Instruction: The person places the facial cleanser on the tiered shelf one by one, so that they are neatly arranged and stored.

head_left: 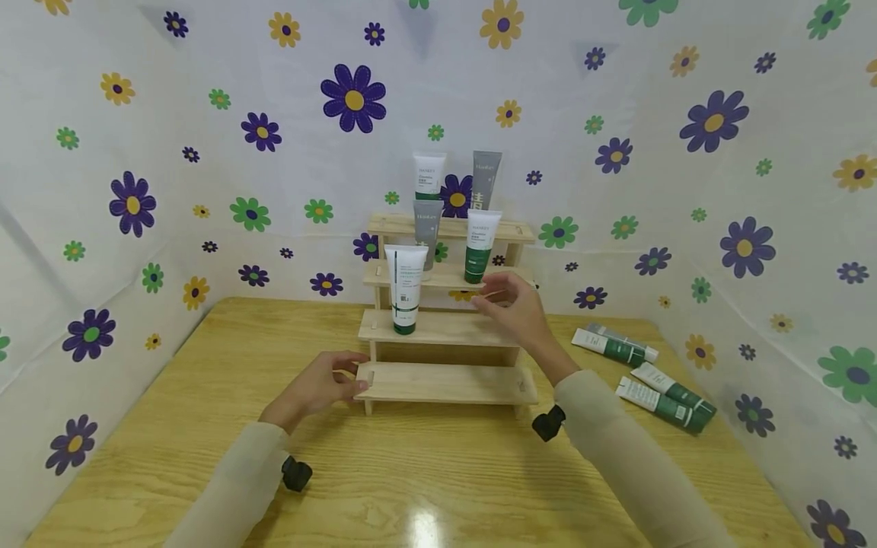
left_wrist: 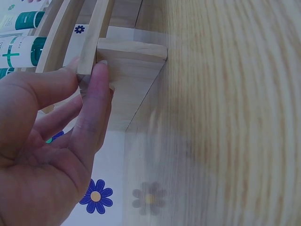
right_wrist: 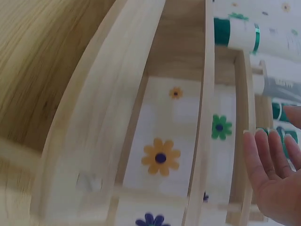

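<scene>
A stepped wooden display stand (head_left: 445,380) rises in tiers in the middle of the head view. My left hand (head_left: 327,383) pinches the left end of its lowest shelf between thumb and fingers, as the left wrist view shows close up. My right hand (head_left: 515,308) is beside the stand's upper tiers with fingers extended, holding nothing. Just above its fingertips stands a white and green squeeze tube (head_left: 483,240) on the third tier, left of which is a grey tube (head_left: 426,228). A white tube with a green cap (head_left: 407,281) stands upright on the second tier.
On the top tier stand another white tube (head_left: 429,175) and a grey tube (head_left: 485,179). Several tubes (head_left: 661,403) lie on the wooden table (head_left: 411,472) at the right. Flower-patterned cloth (head_left: 274,91) encloses the back and sides.
</scene>
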`<state>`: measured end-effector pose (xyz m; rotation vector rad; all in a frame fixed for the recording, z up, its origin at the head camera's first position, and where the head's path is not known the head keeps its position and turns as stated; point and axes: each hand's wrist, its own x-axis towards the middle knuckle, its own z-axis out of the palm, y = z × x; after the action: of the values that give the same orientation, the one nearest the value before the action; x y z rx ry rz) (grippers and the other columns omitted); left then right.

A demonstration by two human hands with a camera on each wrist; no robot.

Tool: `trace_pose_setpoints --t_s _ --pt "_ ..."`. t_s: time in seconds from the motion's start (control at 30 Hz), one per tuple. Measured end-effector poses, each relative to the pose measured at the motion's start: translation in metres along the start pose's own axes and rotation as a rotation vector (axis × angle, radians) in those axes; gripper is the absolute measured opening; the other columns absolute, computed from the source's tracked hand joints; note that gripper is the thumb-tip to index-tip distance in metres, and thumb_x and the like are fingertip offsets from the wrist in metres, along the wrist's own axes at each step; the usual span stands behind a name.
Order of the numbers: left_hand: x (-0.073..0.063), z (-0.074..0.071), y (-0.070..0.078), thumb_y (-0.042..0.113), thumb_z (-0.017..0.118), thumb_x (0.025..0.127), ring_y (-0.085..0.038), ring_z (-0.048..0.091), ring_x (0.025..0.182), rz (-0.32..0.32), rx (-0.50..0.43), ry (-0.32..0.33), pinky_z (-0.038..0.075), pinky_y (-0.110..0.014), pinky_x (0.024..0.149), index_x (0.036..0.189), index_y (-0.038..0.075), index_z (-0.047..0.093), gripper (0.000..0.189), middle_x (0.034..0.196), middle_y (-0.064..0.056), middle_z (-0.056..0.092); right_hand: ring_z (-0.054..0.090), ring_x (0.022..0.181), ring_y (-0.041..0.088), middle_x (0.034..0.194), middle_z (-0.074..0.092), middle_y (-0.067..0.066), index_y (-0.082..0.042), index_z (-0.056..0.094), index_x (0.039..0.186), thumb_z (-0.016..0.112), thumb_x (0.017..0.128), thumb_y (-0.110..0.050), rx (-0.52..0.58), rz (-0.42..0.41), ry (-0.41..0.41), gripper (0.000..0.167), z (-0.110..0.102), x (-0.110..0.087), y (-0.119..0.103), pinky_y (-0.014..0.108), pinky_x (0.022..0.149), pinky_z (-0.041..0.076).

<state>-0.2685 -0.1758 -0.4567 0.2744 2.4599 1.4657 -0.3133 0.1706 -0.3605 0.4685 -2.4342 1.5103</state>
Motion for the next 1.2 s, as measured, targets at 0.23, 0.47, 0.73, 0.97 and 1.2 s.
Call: trace_pose_setpoints --t_s 0.23,0.47,0.73,0.97,1.2 --pt "-0.001 0.0 0.002 0.011 0.073 0.097 -0.018 0.071 0.09 -0.006 -0.006 -0.005 0.065 -0.037 0.08 0.144 0.004 0.056 0.051 0.129 -0.022 0.063 0.07 0.106 0.037 0.117 0.072 0.022 0.0 0.063 0.127 0.076 0.095 -0.02 -0.132 0.022 0.043 0.039 -0.041 -0.004 0.02 0.02 0.087 0.055" --pt "-0.002 -0.001 0.003 0.012 0.072 0.097 -0.017 0.071 0.09 -0.001 -0.004 -0.003 0.064 -0.036 0.081 0.144 0.004 0.056 0.05 0.129 -0.021 0.063 0.07 0.11 0.04 0.125 0.07 0.022 -0.002 0.063 0.129 0.072 0.098 -0.028 -0.278 0.111 0.024 0.041 -0.08 -0.017 0.033 0.044 0.09 0.06" --pt "-0.003 -0.001 0.003 0.013 0.073 0.097 -0.017 0.071 0.091 -0.003 -0.004 -0.004 0.064 -0.037 0.081 0.144 0.005 0.056 0.05 0.131 -0.021 0.062 0.07 0.11 0.043 0.124 0.068 0.027 0.002 0.063 0.126 0.07 0.1 -0.026 -0.382 0.168 -0.074 0.04 -0.118 -0.039 0.056 0.048 0.087 0.062" --pt "-0.002 -0.001 0.003 0.013 0.072 0.097 -0.018 0.072 0.091 0.003 -0.004 -0.014 0.064 -0.037 0.081 0.144 0.004 0.056 0.051 0.131 -0.022 0.063 0.07 0.1 0.045 0.113 0.068 0.032 0.011 0.065 0.116 0.075 0.094 -0.012 -0.464 0.131 -0.194 0.033 -0.155 -0.056 0.088 0.047 0.081 0.063" --pt "-0.002 -0.002 0.002 0.013 0.073 0.097 -0.018 0.072 0.091 0.001 -0.008 -0.011 0.065 -0.037 0.081 0.145 0.004 0.056 0.051 0.13 -0.022 0.063 0.069 0.093 0.041 0.107 0.07 0.029 0.009 0.068 0.11 0.078 0.088 -0.01 -0.639 0.187 -0.229 0.031 -0.189 -0.075 0.111 0.055 0.082 0.059"
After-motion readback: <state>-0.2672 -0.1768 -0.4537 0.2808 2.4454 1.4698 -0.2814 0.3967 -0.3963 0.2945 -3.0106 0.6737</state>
